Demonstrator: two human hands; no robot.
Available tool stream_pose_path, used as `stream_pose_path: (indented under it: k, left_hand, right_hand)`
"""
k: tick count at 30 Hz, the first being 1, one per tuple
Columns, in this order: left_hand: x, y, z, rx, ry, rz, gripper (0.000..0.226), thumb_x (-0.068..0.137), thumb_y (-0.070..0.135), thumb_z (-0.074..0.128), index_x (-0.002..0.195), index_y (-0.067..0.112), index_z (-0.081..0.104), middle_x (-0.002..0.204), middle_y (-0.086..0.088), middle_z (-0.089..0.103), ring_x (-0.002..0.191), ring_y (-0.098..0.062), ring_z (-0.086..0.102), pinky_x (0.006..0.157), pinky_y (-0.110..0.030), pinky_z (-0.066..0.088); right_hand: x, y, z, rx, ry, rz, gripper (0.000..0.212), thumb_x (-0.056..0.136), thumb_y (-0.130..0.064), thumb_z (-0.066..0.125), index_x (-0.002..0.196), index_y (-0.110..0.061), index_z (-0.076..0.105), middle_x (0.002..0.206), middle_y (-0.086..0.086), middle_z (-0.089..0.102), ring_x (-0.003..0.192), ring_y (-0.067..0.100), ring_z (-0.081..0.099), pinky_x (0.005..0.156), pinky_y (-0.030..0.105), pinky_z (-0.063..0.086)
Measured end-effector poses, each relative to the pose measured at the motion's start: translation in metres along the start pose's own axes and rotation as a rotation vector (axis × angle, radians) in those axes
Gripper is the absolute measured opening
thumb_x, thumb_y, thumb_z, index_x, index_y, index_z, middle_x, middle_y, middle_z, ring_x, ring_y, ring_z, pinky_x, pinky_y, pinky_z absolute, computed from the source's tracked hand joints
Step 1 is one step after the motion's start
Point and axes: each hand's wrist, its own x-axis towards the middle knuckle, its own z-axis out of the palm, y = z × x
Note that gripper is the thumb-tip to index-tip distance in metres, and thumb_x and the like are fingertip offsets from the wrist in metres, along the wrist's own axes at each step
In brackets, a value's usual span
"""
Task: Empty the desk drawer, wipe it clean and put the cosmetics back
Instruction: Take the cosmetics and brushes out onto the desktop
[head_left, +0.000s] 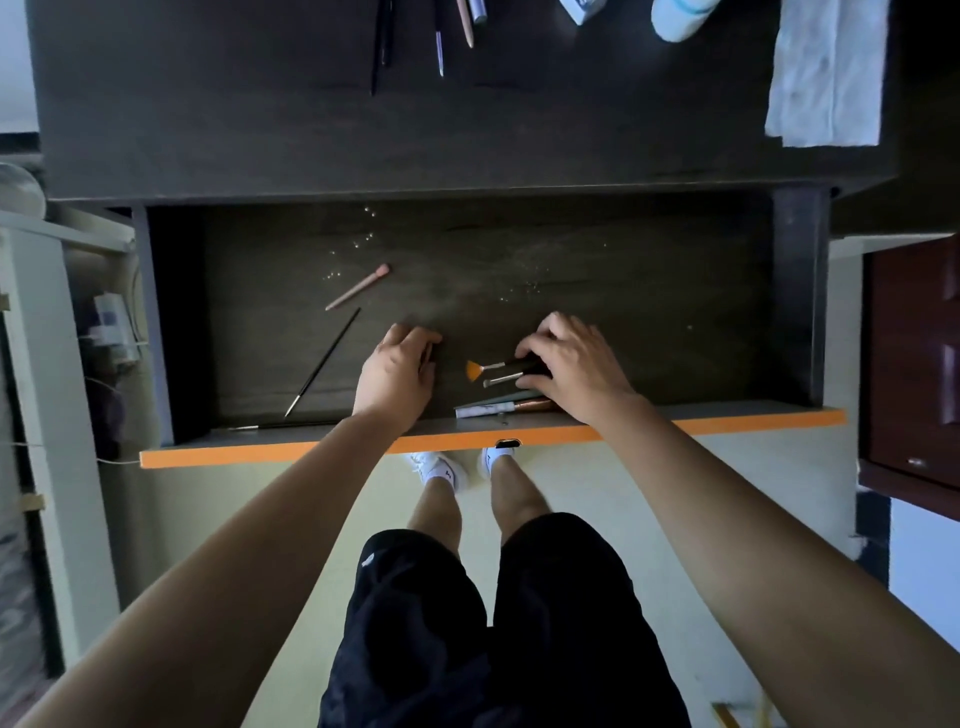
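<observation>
Both hands are working down inside the open drawer (623, 291), which is sticking out from under the dark table (208, 104) with its orange front edge nearest the person. The right hand (571, 366) is clamping down on the dark handles of a fan brush (480, 368) with orange bristles and a second brush (501, 381) with a silver collar. Its fingers are curling over both handles, and the brush heads are pointing left. Just beneath that hand, against the drawer's front wall, a few slim tubes (498, 406) are lying side by side, their right ends disappearing under the heel of the hand.

The left hand (397, 371) is sitting just beside the brushes, knuckles up and fingers curling under. I cannot tell whether it is holding anything, because the fingertips are hiding in shadow. Further left, a thin black brush (322, 364) is lying diagonally on the drawer floor. Above it a pink pencil (358, 287) is lying tilted the same way, apart from the brush. Tiny glittery specks (358, 244) are showing on the dark floor behind them.

Up on the table, several pencils (440, 52) are lying near the far edge. A white cloth (826, 78) is lying flat at the right, and a pale blue object (678, 18) is poking in at the top of the view.
</observation>
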Motion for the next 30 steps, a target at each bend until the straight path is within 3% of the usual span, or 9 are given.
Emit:
stream_pose_path:
  k: [4, 8, 13, 18, 22, 25, 30]
  left_hand:
    - [-0.001, 0.003, 0.003, -0.069, 0.062, -0.027, 0.035, 0.077, 0.001, 0.064, 0.111, 0.012, 0.063, 0.094, -0.003, 0.063, 0.085, -0.025, 0.06, 0.076, -0.034, 0.051]
    - [0.001, 0.002, 0.004, -0.113, 0.07, -0.092, 0.032, 0.078, 0.003, 0.067, 0.108, 0.014, 0.065, 0.091, 0.001, 0.065, 0.078, -0.016, 0.059, 0.077, -0.028, 0.049]
    - [0.001, 0.0, 0.005, -0.13, 0.072, -0.112, 0.031, 0.079, 0.005, 0.069, 0.109, 0.015, 0.065, 0.09, 0.003, 0.066, 0.076, -0.012, 0.059, 0.075, -0.02, 0.046]
    - [0.001, 0.002, 0.004, -0.154, 0.084, -0.121, 0.031, 0.079, 0.005, 0.069, 0.109, 0.013, 0.065, 0.087, 0.002, 0.066, 0.075, -0.013, 0.059, 0.076, -0.021, 0.047]
    - [0.003, 0.004, 0.001, -0.213, 0.088, -0.17, 0.032, 0.078, 0.006, 0.071, 0.108, 0.013, 0.065, 0.084, 0.005, 0.066, 0.069, -0.009, 0.058, 0.066, -0.001, 0.038]
    - [0.006, 0.009, -0.006, -0.265, 0.088, -0.219, 0.028, 0.079, 0.008, 0.071, 0.105, 0.015, 0.066, 0.082, 0.007, 0.066, 0.066, -0.001, 0.057, 0.063, 0.0, 0.039]
    - [0.018, 0.035, -0.043, -0.389, 0.226, -0.165, 0.021, 0.077, 0.008, 0.072, 0.095, 0.019, 0.067, 0.078, 0.019, 0.063, 0.064, 0.004, 0.059, 0.069, -0.013, 0.049]
  right_hand:
    - [-0.001, 0.0, 0.002, 0.08, -0.033, 0.012, 0.028, 0.086, -0.04, 0.072, 0.109, -0.024, 0.07, 0.108, 0.0, 0.056, 0.106, 0.02, 0.053, 0.087, 0.038, 0.047]
    - [0.002, 0.001, 0.002, 0.144, -0.09, 0.038, 0.027, 0.087, -0.037, 0.073, 0.108, -0.021, 0.068, 0.105, -0.002, 0.062, 0.102, 0.016, 0.058, 0.079, 0.031, 0.048]
    - [0.002, 0.0, 0.001, 0.213, -0.112, 0.081, 0.028, 0.087, -0.032, 0.075, 0.11, -0.017, 0.07, 0.102, 0.001, 0.064, 0.096, 0.018, 0.063, 0.08, 0.035, 0.053]
    - [-0.002, 0.0, 0.008, 0.216, -0.057, 0.066, 0.024, 0.088, -0.032, 0.073, 0.106, -0.017, 0.072, 0.105, 0.003, 0.06, 0.098, 0.02, 0.059, 0.08, 0.035, 0.051]
    - [-0.003, -0.001, 0.008, 0.217, -0.046, 0.058, 0.021, 0.088, -0.033, 0.073, 0.102, -0.018, 0.072, 0.1, 0.001, 0.064, 0.092, 0.02, 0.063, 0.078, 0.037, 0.053]
    - [-0.001, 0.0, 0.002, 0.247, -0.053, 0.079, 0.021, 0.088, -0.036, 0.072, 0.102, -0.021, 0.071, 0.098, -0.003, 0.065, 0.088, 0.015, 0.065, 0.077, 0.037, 0.056]
    - [0.013, -0.003, -0.043, 0.518, 0.219, 0.158, 0.02, 0.084, -0.036, 0.077, 0.095, -0.02, 0.073, 0.088, -0.007, 0.069, 0.075, 0.003, 0.063, 0.07, 0.019, 0.051]
